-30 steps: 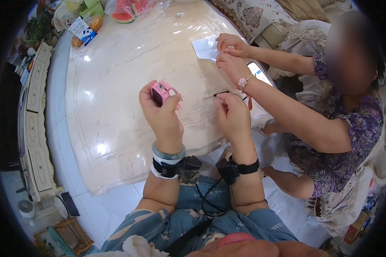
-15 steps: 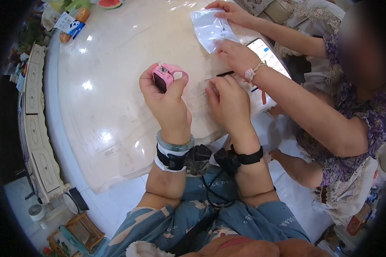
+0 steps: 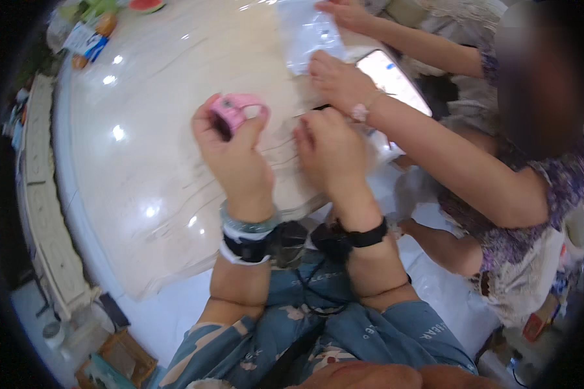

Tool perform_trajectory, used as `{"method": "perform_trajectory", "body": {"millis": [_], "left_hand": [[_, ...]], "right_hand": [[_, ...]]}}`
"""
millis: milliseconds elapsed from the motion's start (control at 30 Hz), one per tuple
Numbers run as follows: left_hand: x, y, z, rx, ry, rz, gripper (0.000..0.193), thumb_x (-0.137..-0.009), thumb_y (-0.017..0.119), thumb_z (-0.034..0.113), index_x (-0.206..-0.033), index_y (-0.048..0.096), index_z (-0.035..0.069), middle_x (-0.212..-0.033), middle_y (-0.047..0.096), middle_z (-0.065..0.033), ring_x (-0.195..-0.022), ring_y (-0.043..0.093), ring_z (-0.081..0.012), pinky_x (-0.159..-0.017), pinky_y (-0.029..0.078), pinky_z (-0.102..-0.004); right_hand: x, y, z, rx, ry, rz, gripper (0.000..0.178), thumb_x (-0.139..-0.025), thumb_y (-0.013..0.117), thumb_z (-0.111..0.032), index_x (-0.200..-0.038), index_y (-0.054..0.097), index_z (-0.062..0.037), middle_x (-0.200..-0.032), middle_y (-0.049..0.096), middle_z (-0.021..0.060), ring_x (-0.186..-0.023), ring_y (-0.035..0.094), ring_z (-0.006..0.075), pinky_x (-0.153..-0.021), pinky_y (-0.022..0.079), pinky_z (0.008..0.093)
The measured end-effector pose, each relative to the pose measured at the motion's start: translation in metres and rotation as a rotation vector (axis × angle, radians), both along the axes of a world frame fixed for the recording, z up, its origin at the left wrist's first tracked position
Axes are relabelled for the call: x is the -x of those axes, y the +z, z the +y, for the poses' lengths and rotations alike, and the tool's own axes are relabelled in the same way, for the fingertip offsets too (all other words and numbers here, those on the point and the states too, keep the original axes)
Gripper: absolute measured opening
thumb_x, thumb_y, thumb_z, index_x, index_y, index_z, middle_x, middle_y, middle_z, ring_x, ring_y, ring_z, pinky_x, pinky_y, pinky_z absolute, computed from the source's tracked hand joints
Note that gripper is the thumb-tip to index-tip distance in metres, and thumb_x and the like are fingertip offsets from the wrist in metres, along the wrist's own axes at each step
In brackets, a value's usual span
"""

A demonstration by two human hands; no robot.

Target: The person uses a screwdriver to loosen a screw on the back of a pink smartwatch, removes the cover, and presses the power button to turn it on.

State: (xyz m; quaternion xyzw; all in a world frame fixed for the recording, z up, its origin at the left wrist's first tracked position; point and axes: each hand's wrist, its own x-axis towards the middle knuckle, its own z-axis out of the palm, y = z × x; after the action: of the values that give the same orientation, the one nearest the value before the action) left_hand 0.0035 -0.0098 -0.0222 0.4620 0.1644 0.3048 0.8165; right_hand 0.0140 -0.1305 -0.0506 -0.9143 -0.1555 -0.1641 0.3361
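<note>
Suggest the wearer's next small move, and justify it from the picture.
I'd probably secure the slim dark object with the right hand: it shows at that hand's edge, though blur hides whether it is gripped; the left hand holds the pink watch.

The watch [image 3: 233,109] is pink (its screen [image 3: 222,126] dark), the tabletop [image 3: 156,155] cream, the co-worker's sleeve [image 3: 564,180] purple-patterned.

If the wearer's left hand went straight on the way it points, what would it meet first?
Probably nothing: beyond the left hand, holding the pink watch, the way over the table looks free to the picture's upper edge, right of the watermelon slice; height is unclear.
</note>
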Motion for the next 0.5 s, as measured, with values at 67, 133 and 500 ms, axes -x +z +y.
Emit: {"method": "perform_trajectory", "body": {"millis": [67, 133, 500], "left_hand": [[0.001, -0.005, 0.002, -0.015, -0.015, 0.003, 0.052, -0.071, 0.065, -0.013, -0.118, 0.047, 0.0, -0.101, 0.054, -0.0065, -0.091, 0.054, -0.0139, -0.079, 0.053, -0.029], [-0.001, -0.009, 0.002, -0.009, -0.032, -0.024, 0.05, -0.072, 0.064, -0.013, -0.118, 0.047, -0.001, -0.098, 0.054, -0.006, -0.085, 0.054, -0.0129, -0.075, 0.053, -0.0282], [-0.001, -0.017, -0.004, -0.054, 0.001, 0.052, 0.051, -0.07, 0.065, -0.015, -0.116, 0.049, 0.0, -0.1, 0.053, -0.0064, -0.087, 0.053, -0.0128, -0.073, 0.052, -0.0274]], "right_hand": [[-0.001, -0.006, 0.0, 0.03, 0.008, -0.038, 0.013, -0.079, 0.067, -0.012, -0.081, 0.057, -0.0055, -0.079, 0.057, 0.0129, -0.074, 0.059, 0.0334, -0.064, 0.049, 0.0425], [-0.002, -0.005, -0.002, 0.035, 0.006, -0.076, 0.013, -0.077, 0.067, -0.012, -0.08, 0.056, -0.0055, -0.079, 0.056, 0.0131, -0.074, 0.059, 0.0336, -0.065, 0.05, 0.043], [0.0, -0.007, -0.004, 0.04, -0.007, -0.042, 0.012, -0.079, 0.067, -0.013, -0.083, 0.058, -0.0061, -0.08, 0.057, 0.0128, -0.073, 0.061, 0.0332, -0.061, 0.049, 0.0433]]}}
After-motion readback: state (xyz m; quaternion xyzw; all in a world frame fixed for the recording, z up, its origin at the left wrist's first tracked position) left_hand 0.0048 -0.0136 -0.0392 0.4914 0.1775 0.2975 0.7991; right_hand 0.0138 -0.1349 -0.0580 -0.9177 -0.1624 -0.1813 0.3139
